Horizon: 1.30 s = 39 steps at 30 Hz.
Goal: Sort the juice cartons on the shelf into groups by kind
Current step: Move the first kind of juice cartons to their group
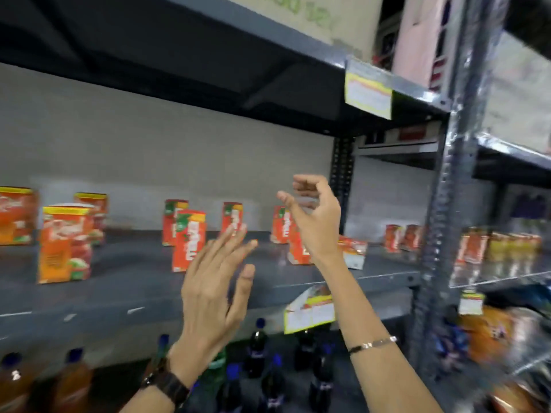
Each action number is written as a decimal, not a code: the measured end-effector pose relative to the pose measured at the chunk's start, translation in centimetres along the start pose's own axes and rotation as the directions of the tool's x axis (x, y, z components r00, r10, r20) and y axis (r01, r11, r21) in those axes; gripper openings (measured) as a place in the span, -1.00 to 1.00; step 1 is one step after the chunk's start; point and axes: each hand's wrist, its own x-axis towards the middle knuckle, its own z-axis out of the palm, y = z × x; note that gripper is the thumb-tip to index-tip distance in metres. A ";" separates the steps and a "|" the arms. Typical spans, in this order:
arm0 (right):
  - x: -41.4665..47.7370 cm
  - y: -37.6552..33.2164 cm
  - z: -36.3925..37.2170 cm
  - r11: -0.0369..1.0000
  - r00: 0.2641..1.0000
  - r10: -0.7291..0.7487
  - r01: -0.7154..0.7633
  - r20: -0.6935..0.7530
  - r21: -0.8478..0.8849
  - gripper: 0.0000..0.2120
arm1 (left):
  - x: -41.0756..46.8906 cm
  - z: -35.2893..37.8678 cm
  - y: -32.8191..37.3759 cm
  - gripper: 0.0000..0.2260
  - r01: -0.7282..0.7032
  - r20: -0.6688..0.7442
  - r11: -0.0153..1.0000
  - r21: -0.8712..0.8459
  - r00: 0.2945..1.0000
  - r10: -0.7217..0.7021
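The juice cartons stand scattered on a dark grey shelf (125,272) backed by a pale wall. At the left are three large orange cartons: one at the frame edge (16,216), one nearest the shelf's front (64,244), and one further back (95,217), partly hidden behind the front one. Toward the middle stand slimmer red cartons: a front one (188,239) just ahead of a second (171,222), another alone further right (232,217), and two more (280,225) partly covered by the right hand. One small carton (353,251) lies tipped on its side near the shelf's right end, and more red packs (401,237) sit beyond it; motion blur makes their kind hard to tell.

The left hand (211,293) is raised in front of the shelf, back toward the camera, fingers spread and pointing up and to the right, empty and touching nothing. A dark watch (168,386) sits on that wrist. The right hand (313,216) is held higher, wrist bent, fingers loosely curled with the thumb stretched left; it grips nothing. A thin bracelet (372,343) circles that forearm.

Below the shelf edge hangs a yellow price tag (310,311), and dark bottles with blue caps (259,347) stand on the level beneath. Another tag (368,89) hangs from the shelf above.
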 end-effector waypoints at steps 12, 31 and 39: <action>-0.8 13.5 -11.6 0.731 0.833 0.546 -0.524 -0.086 -0.437 -0.35 | -2.5 11.4 3.6 -0.61 -0.015 0.298 0.995 0.100 0.954 -0.015; -4.6 11.5 -9.8 0.932 0.876 0.350 -0.363 -0.332 0.026 -0.27 | -2.8 8.5 1.8 -0.64 -0.029 0.238 0.994 0.103 0.971 0.003; -4.8 6.8 -6.7 0.889 0.931 0.361 -0.330 -0.044 0.318 -0.48 | -2.8 2.4 -0.4 -0.66 0.031 0.165 0.989 0.148 0.985 -0.056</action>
